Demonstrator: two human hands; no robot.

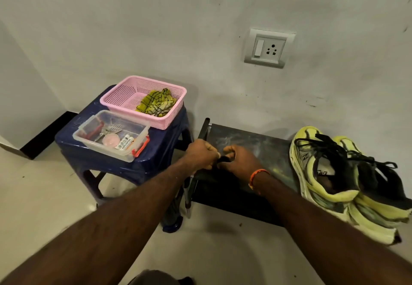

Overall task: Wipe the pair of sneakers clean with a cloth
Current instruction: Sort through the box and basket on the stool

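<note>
The pair of yellow and black sneakers (316, 173) sits side by side on the right end of a low black rack (252, 142), laces loose. A yellow-green checked cloth (158, 103) lies crumpled in a pink basket (124, 94) on a blue stool. My left hand (201, 153) and my right hand (239, 161) meet at the rack's front left corner. Both are curled around a short black post (223, 158) there, most of it hidden by the fingers. Neither hand touches the sneakers or the cloth.
The blue plastic stool (153, 151) stands left of the rack and also carries a clear box (89, 138) of small items. A wall with a switch and socket plate (268, 48) is close behind. Pale floor lies in front.
</note>
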